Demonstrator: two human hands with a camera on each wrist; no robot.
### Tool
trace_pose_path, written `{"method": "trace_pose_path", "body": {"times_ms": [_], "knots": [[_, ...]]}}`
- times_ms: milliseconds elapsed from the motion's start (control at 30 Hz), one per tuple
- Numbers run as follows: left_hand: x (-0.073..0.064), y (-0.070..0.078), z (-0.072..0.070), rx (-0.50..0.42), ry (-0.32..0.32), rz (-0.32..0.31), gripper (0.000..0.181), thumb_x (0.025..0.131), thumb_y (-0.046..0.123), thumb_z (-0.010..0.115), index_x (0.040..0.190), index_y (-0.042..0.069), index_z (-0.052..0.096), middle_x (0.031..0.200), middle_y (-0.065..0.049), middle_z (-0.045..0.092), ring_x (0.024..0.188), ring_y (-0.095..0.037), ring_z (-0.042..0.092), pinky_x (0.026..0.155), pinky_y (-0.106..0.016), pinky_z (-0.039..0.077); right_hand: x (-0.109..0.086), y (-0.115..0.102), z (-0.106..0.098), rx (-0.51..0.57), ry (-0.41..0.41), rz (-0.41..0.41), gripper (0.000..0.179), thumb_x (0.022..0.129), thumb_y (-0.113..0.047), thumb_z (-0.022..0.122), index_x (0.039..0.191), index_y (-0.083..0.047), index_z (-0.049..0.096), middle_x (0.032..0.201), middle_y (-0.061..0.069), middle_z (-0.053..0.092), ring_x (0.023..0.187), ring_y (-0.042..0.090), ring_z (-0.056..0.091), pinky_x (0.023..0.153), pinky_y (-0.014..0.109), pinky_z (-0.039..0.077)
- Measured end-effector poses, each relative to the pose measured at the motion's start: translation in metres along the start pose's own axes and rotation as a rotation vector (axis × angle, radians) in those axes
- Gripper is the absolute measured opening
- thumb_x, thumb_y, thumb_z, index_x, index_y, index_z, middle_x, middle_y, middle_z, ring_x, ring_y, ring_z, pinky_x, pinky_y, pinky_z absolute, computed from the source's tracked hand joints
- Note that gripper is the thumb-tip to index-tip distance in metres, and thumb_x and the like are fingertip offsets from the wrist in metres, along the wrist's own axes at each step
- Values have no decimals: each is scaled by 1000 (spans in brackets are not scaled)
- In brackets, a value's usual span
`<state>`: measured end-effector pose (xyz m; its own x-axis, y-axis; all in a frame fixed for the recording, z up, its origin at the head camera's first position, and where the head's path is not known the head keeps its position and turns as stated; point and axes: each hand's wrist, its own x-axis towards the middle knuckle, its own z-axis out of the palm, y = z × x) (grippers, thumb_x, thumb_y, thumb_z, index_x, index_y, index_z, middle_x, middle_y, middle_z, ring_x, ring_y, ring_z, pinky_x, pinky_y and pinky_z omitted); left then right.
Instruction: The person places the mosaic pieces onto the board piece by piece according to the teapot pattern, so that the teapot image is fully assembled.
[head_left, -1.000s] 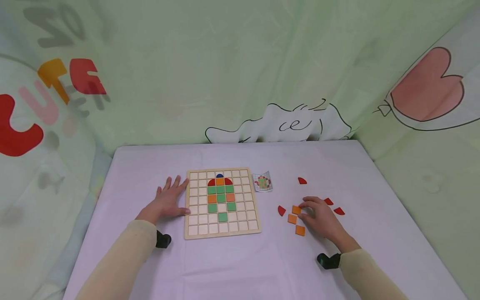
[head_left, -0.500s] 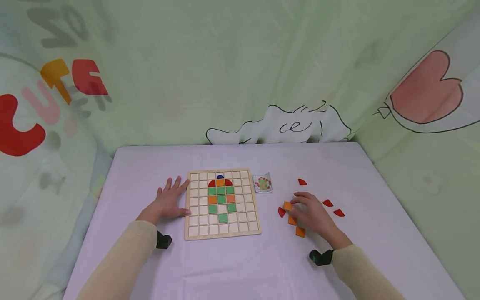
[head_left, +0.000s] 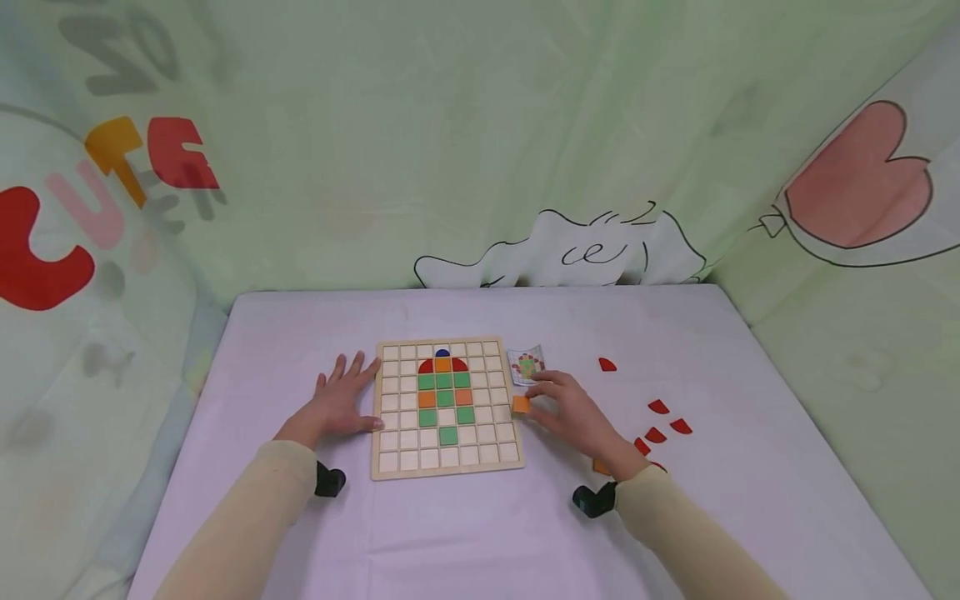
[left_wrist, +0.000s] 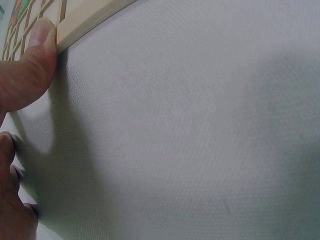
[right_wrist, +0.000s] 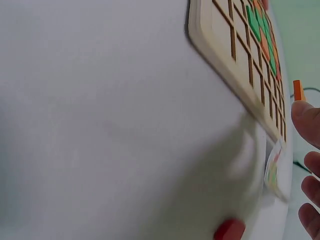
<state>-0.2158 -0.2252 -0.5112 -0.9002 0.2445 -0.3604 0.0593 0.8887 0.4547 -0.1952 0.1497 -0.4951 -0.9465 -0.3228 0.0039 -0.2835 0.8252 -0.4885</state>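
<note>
My right hand (head_left: 573, 417) pinches an orange square tile (head_left: 521, 405) at the right edge of a wooden grid board (head_left: 450, 472). In the right wrist view the tile (right_wrist: 298, 91) stands up past the thumb tip, above the table. My left hand (head_left: 333, 404) lies spread at the board's left edge, and its thumb (left_wrist: 37, 60) rests on the rim. On the board, green tiles (head_left: 446, 398), orange tiles (head_left: 427, 399), red quarter-round pieces (head_left: 460, 365) and a blue half-round piece (head_left: 442, 353) form a figure. The right hand and wrist hide some of the table beneath.
A small pattern card (head_left: 524, 364) lies by the board's upper right corner, partly behind the right fingers. Several loose red quarter-round pieces (head_left: 656, 435) are scattered to the right. Another orange tile (head_left: 601, 467) shows partly beside the right wrist.
My right hand has lifted an orange tile from the loose ones and carried it left to the board's edge. More red pieces are uncovered on the right. The left hand stays in place.
</note>
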Motion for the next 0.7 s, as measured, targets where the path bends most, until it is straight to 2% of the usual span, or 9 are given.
{"method": "trace_pose_path", "body": {"times_ms": [267, 433, 700], "knots": [[1, -1, 0, 7, -4, 1, 105, 85, 32, 83, 164, 8, 18, 171, -24, 3, 157, -49, -7, 122, -72, 2, 10, -20, 15, 43, -61, -34, 18, 91, -13, 77, 108, -8, 75, 141, 16, 59, 136, 38, 51, 109, 52, 49], [2, -1, 0, 11, -7, 0, 105, 85, 33, 83, 164, 8, 18, 171, -24, 3, 157, -50, -7, 122, -72, 2, 14, -29, 25, 14, -80, -56, 18, 89, -13, 79, 106, -7, 76, 140, 14, 61, 136, 35, 51, 109, 49, 51], [4, -4, 0, 18, -13, 17, 105, 86, 36, 82, 164, 8, 17, 171, -24, 3, 156, -51, -6, 122, -73, 3, 9, -43, 38, 36, -123, -82, 19, 89, -14, 80, 106, -8, 76, 139, 12, 61, 135, 32, 52, 110, 46, 50]]}}
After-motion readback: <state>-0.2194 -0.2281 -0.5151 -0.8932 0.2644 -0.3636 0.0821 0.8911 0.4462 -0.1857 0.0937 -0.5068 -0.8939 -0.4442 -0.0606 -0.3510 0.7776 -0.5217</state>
